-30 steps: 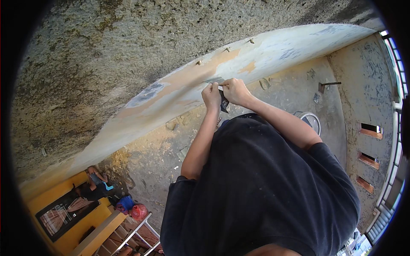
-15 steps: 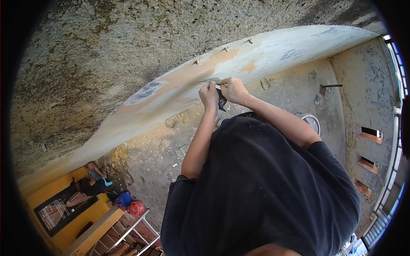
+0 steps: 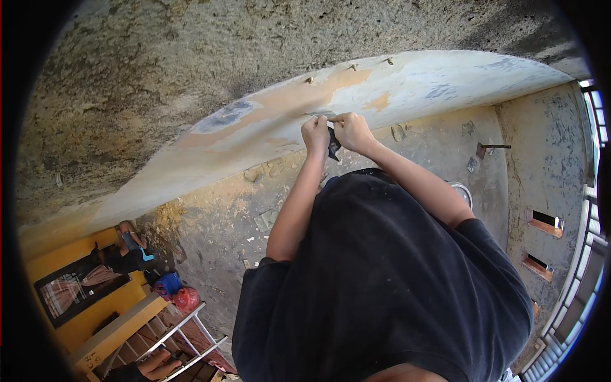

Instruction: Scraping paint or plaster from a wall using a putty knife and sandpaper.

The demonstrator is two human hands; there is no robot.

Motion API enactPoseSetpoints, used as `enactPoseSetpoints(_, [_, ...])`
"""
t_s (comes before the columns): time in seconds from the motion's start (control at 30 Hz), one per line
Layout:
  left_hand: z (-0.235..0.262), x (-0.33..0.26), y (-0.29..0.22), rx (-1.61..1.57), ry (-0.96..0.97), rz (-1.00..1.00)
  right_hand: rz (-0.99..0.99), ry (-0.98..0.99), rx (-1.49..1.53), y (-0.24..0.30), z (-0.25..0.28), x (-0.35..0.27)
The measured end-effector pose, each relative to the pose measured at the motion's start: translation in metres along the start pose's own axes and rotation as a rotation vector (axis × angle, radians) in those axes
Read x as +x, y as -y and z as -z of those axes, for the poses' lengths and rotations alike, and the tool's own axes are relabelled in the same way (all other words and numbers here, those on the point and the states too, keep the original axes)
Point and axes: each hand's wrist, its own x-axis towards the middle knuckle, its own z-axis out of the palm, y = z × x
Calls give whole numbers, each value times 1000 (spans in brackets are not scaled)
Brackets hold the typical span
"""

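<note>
Nearest: black T-shirt (image 3: 382, 274), lower centre. Left hand (image 3: 316, 135) and right hand (image 3: 354, 132) meet just above frame centre, fingers of both pinched closed on a crumpled black sheet-like piece (image 3: 333, 146) that hangs between them; exact share per hand hidden. Thin flat grey strip (image 3: 320, 114) just above the fingertips, against the pale wall with orange patches (image 3: 356, 83). Grey stained floor (image 3: 223, 242) beyond; round bucket rim (image 3: 468, 192) right of centre, T-shaped tool with dark handle (image 3: 493, 147) further right. Lower left: silver metal ladder (image 3: 202, 331), red bag (image 3: 186, 299), blue bag (image 3: 168, 284), seated co-worker (image 3: 127, 254). Writing: dark characters on the tan beam (image 3: 118, 325), lower left.

Vs 0.5 s ago: view shifted, wall sits lower, bucket more covered by the sleeve, bare legs (image 3: 159, 364) by the ladder show more. Grip same.
</note>
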Motion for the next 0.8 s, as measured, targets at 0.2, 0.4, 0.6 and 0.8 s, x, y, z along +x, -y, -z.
enactPoseSetpoints(0.2, [-4,-6,-8,-8,61,-3,-66,27,-5,7,15,-9])
enactPoseSetpoints(0.4, [-10,-23,-47,101,90,18,-198,161,136,-21,39,2])
enactPoseSetpoints(0.6, [-27,-58,-98,157,219,-254,-286,302,388,-11,117,-25])
enactPoseSetpoints(0.8, [-67,-65,-115,248,162,-359,-10,208,64,-42,155,-35])
